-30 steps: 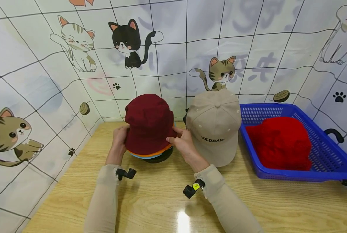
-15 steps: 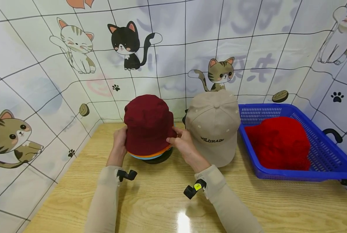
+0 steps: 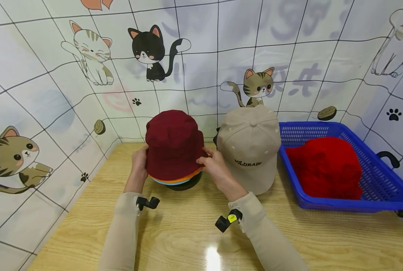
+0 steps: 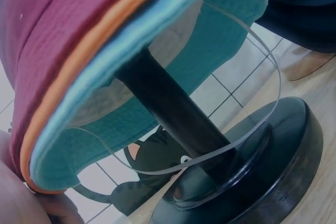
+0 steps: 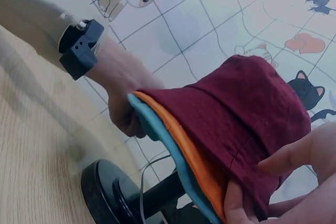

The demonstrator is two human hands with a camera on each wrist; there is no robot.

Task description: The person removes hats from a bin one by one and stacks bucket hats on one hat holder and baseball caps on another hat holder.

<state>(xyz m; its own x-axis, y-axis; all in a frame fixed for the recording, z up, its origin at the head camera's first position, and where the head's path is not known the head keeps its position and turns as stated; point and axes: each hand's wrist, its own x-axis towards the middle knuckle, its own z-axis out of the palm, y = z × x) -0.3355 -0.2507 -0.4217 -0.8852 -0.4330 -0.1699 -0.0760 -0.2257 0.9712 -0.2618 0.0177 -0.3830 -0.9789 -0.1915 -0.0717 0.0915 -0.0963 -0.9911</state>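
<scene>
A maroon bucket hat (image 3: 174, 146) sits over an orange hat (image 5: 185, 147) and a light blue one (image 4: 122, 51), nested with their brims stacked. A black stand (image 4: 176, 114) with a round base holds them up from inside. At the brim's left edge, my left hand (image 3: 139, 163) grips the layers, its fingers curled beneath in the right wrist view. On the opposite side my right hand (image 3: 216, 167) pinches the maroon brim, thumb on top and a fingertip (image 5: 236, 203) tucked under, against the orange layer. A thin cord (image 4: 275, 82) dangles from the hats.
Close to the right hand stands a beige cap (image 3: 252, 139) lettered COLORADO. Further right, a blue plastic basket (image 3: 384, 162) contains a fluffy red hat (image 3: 330, 165). A cat-patterned wall covering (image 3: 201, 67) rises behind the wooden table (image 3: 174, 233).
Both hands keep their places at the brim. The right fingers shift slightly at the maroon edge, and the head view drifts a little.
</scene>
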